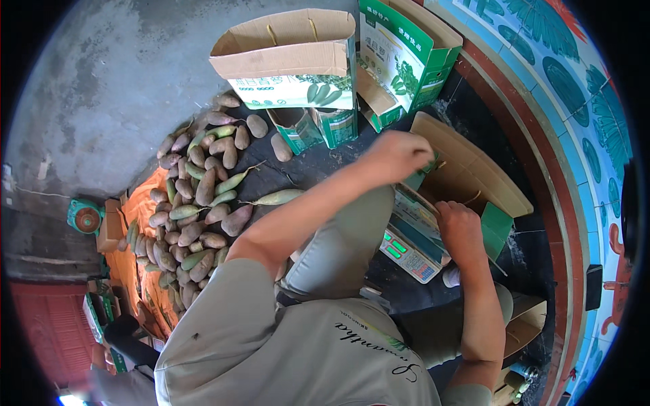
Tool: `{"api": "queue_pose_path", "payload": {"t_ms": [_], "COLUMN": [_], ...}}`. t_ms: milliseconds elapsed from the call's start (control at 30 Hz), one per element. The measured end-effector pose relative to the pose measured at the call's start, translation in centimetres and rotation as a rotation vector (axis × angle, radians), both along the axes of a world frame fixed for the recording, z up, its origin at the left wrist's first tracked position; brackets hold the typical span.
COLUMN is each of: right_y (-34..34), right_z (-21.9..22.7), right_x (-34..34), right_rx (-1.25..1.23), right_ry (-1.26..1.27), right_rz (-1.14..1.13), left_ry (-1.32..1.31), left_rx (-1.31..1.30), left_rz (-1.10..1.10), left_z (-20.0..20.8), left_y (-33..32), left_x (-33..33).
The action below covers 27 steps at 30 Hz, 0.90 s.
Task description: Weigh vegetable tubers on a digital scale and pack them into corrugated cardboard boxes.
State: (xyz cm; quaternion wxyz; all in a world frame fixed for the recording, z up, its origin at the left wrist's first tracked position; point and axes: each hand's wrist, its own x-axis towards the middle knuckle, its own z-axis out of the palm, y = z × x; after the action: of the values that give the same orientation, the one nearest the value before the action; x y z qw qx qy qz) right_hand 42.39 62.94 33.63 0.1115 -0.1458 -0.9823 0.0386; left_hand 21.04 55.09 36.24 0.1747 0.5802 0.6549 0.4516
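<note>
Two bare hands at an open carton by a scale

A deep, open cardboard carton with brown inner walls and green outer panels [474, 162] stands at the right of centre, just behind a pale electronic scale with a keypad and lit green displays [423, 269]. Whether the carton's full base rests on the scale is hidden.

The left hand [404, 157] is over the carton's far left corner, its fingers curled inward and slightly blurred; whether it pinches anything cannot be told. The right hand [459, 230] is at the carton's near right edge, back upward, fingers bent over the rim; whether they press tight on the board is hidden.

To the left, a broad heap of long, rounded roots in earthy brown, purple and green [206, 189] spreads over a dark sheet [311, 169] and a crumpled orange cloth [139, 206]. One long pale-green root with a thin tail [281, 197] lies apart from the heap, near the person's knee.

Beyond the hands stand an open white-and-green carton with brown flaps [288, 61] and, beside it, a tall green printed carton [423, 64]. A blue-and-white wall painted with leaves [575, 88] curves along the right. Another person [125, 382] shows partly at the lower left.
</note>
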Motion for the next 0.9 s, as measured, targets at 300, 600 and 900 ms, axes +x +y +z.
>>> {"api": "queue_pose_path", "payload": {"t_ms": [300, 600, 900], "right_y": [-0.3, -0.4, -0.6], "right_z": [0.7, 1.2, 2.1], "right_x": [-0.4, -0.7, -1.2], "right_rx": [-0.035, -0.139, -0.226], "right_ry": [-0.038, -0.104, -0.123], "right_rz": [-0.008, -0.041, -0.053], "left_ry": [0.013, -0.034, 0.128], "left_rx": [-0.298, -1.221, -1.493], "left_rz": [0.623, 0.708, 0.416], "left_z": [-14.6, -32.7, -34.3], "left_y": [-14.8, -26.2, -25.7], "left_x": [-10.7, -8.6, -6.2]}}
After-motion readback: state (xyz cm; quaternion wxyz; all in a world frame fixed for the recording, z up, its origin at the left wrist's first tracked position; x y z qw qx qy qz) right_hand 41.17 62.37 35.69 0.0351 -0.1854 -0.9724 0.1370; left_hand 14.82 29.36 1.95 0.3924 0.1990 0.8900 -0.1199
